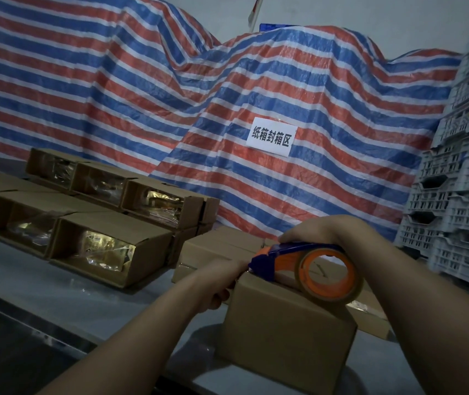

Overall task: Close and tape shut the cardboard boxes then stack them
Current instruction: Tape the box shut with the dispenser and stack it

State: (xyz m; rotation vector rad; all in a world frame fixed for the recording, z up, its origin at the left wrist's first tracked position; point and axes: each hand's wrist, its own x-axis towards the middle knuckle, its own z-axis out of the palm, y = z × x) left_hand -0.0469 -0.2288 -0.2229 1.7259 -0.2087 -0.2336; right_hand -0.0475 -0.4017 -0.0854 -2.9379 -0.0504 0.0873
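A closed cardboard box (284, 329) stands on the grey table (56, 303) in front of me. My right hand (313, 230) grips a blue and orange tape dispenser (307, 266) from above, its nose at the box's top left edge. My left hand (219, 283) holds the box's left end just below the dispenser's nose, fingers curled over the edge. Several open boxes (107, 246) with shiny packets inside lie on their sides at the left. Closed boxes (216, 249) lie flat behind the one I hold.
A red, blue and white striped tarpaulin (227, 95) covers the back, with a white paper sign (271, 136) on it. Stacked grey plastic crates (461, 181) rise at the right. The table's front edge runs across the lower left.
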